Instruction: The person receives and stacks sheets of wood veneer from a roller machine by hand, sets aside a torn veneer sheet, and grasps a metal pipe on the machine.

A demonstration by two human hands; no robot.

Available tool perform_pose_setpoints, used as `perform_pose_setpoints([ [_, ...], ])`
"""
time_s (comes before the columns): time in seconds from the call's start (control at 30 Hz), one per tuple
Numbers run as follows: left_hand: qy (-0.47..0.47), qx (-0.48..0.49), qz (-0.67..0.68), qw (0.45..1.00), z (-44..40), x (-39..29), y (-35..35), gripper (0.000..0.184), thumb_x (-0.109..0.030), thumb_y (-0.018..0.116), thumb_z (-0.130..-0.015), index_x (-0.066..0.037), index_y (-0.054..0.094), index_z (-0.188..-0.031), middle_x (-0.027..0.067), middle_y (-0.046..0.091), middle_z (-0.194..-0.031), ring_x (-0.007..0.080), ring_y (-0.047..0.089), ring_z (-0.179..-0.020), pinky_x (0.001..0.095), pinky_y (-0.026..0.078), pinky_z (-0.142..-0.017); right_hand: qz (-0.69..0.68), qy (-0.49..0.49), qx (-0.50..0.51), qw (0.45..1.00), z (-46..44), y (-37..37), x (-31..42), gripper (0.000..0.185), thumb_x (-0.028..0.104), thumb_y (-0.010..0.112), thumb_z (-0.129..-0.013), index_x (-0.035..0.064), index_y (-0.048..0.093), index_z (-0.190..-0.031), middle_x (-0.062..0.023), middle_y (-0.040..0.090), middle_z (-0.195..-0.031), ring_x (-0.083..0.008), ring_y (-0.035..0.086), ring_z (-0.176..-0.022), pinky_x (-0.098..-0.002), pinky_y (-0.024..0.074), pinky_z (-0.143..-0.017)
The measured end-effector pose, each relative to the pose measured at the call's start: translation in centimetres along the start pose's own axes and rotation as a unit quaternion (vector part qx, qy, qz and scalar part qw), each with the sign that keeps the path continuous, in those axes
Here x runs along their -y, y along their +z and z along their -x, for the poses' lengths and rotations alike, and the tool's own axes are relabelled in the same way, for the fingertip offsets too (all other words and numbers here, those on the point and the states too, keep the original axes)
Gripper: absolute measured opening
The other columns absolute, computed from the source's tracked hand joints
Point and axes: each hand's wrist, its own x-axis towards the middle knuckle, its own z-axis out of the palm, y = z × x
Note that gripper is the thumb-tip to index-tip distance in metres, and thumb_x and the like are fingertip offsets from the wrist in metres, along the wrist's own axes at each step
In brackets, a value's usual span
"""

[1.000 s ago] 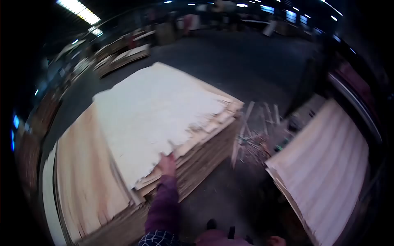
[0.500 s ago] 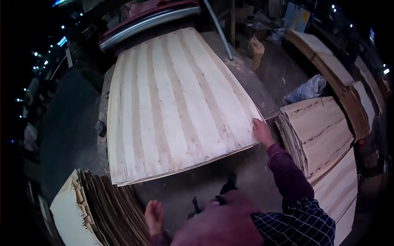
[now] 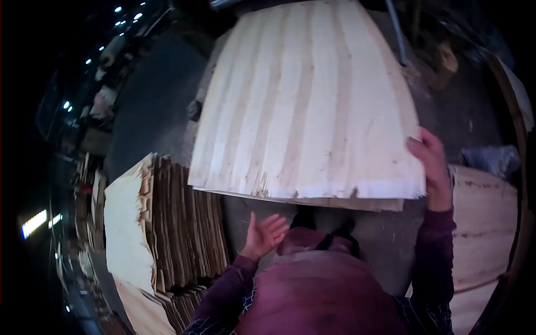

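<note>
A large pale wood veneer sheet (image 3: 312, 106) with lengthwise tan stripes lies over other sheets in front of me. Its near edge is ragged, with small splits. My right hand (image 3: 432, 156) grips the sheet's right edge by the near corner, thumb on top and fingers out of sight beneath. Below the near edge, my left hand (image 3: 265, 235) is held palm up with its fingers spread, touching nothing. Under the top sheet, the edge of a lower sheet (image 3: 363, 204) shows, offset from it.
On the left stands a thick stack of veneer sheets (image 3: 184, 223) with uneven edges. More veneer (image 3: 483, 223) is piled at the right, with a grey plastic bag (image 3: 491, 161) behind it. A metal pole (image 3: 396, 33) rises beyond the far right edge.
My view has swung left and down. The top sheet's near right corner now sits out past the sheets beneath, still in my right hand. My left hand has risen and opened.
</note>
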Motion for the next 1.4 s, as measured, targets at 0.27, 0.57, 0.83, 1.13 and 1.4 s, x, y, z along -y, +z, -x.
perform_pose_setpoints([
  [0.27, 0.247, 0.064, 0.033, 0.966, -5.9, -10.1, 3.0, 0.056, -0.041, 0.046, -0.098, -0.004, 0.037, -0.139, 0.0167, 0.047, -0.138, 0.0340, 0.051, -0.123, 0.0485, 0.045, -0.099, -0.018, 0.085, -0.106, 0.991, 0.7, -8.0, -10.2, 0.039, 0.004, 0.052, -0.088, -0.0026, 0.051, -0.127, -0.0125, 0.064, -0.113, -0.0207, 0.064, -0.096, -0.0332, 0.0525, -0.084],
  [0.57, 0.177, -0.148, -0.209, 0.950, -3.9, -9.8, 2.9, 0.035, -0.015, 0.042, -0.100, 0.003, 0.047, -0.129, 0.0168, 0.057, -0.125, 0.0294, 0.058, -0.113, 0.0423, 0.049, -0.096, 0.058, 0.090, -0.140, 0.984, 1.3, 0.1, -2.7, 0.043, 0.000, 0.052, -0.083, -0.0028, 0.053, -0.125, -0.0118, 0.064, -0.114, -0.0198, 0.062, -0.100, -0.0334, 0.0492, -0.090],
  [0.83, 0.150, 0.002, 0.084, 0.985, -16.0, -15.5, 7.3, 0.036, -0.018, 0.037, -0.102, 0.003, 0.042, -0.131, 0.0171, 0.053, -0.131, 0.0323, 0.051, -0.122, 0.0503, 0.042, -0.104, 0.353, 0.006, -0.192, 0.916, -9.3, -1.7, -0.5, 0.038, 0.006, 0.056, -0.086, -0.0023, 0.057, -0.123, -0.0140, 0.066, -0.109, -0.0192, 0.063, -0.099, -0.0293, 0.0484, -0.088],
  [1.13, 0.186, 0.033, 0.073, 0.979, -35.9, -24.5, 15.6, 0.033, -0.022, 0.042, -0.102, 0.002, 0.049, -0.124, 0.0159, 0.059, -0.121, 0.0289, 0.057, -0.114, 0.0487, 0.049, -0.097, 0.663, -0.041, -0.177, 0.726, -5.1, 1.0, -13.9, 0.046, 0.010, 0.057, -0.080, -0.0026, 0.051, -0.124, -0.0248, 0.053, -0.127, -0.0395, 0.052, -0.116, -0.0463, 0.0418, -0.099],
  [1.4, 0.054, 0.010, -0.098, 0.994, -42.9, -30.5, 19.2, 0.027, -0.029, 0.048, -0.099, -0.003, 0.052, -0.107, 0.0067, 0.058, -0.092, 0.0220, 0.057, -0.084, 0.0373, 0.052, -0.076, 0.593, 0.107, -0.278, 0.748, 0.3, 0.3, -14.3, 0.046, 0.012, 0.059, -0.080, -0.0013, 0.053, -0.123, -0.0233, 0.058, -0.118, -0.0370, 0.060, -0.099, -0.0425, 0.0486, -0.087],
])
